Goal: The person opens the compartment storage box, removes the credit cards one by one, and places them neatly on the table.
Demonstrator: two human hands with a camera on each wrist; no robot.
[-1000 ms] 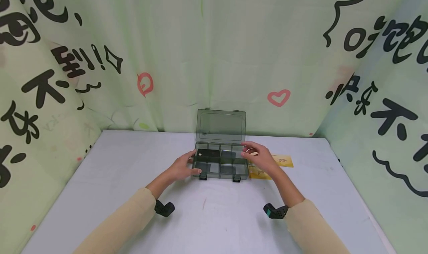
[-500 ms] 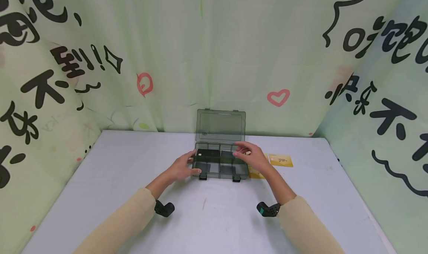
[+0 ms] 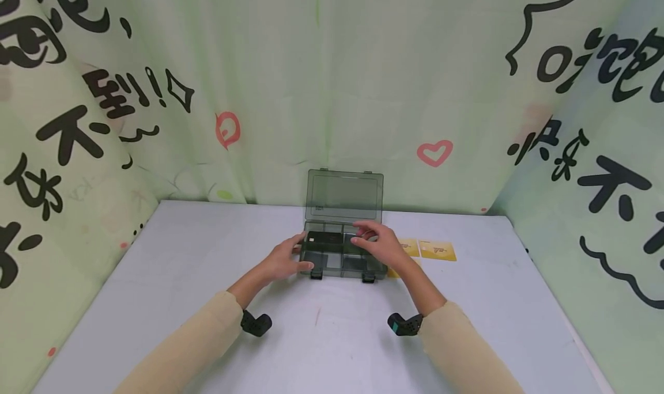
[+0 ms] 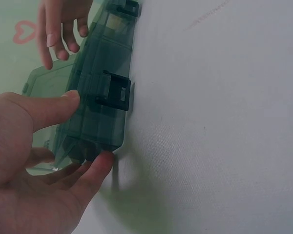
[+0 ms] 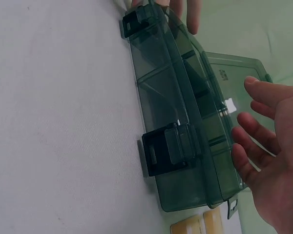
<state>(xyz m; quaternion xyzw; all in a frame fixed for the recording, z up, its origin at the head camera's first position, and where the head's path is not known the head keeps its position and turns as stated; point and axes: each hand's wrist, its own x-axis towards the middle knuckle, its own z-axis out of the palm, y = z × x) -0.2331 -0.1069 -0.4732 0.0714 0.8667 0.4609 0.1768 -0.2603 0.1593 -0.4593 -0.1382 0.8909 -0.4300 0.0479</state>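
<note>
A translucent grey-green divided storage box (image 3: 332, 272) sits on the table with its lid (image 3: 344, 193) raised at the back. A dark block (image 3: 324, 238) lies in its back left compartment. My left hand (image 3: 282, 260) grips the box's left end, thumb at the front rim and fingers on the end wall (image 4: 95, 151), as the left wrist view shows. Over the right half of the box hovers my right hand (image 3: 381, 243), palm facing the compartments and fingers loosely bent. Nothing shows between its fingers in the right wrist view.
Yellow cards (image 3: 438, 250) lie on the white table (image 3: 207, 256) just right of the box, one partly hidden by my right arm. Two black latches (image 3: 368, 277) hang from the box's front. A printed curtain (image 3: 270, 94) surrounds the back and sides. Each wrist wears a black camera (image 3: 256, 324).
My right hand has drifted left, from the box's right edge to over its compartments, uncovering more of the yellow cards. The left hand keeps its grip on the left end.
</note>
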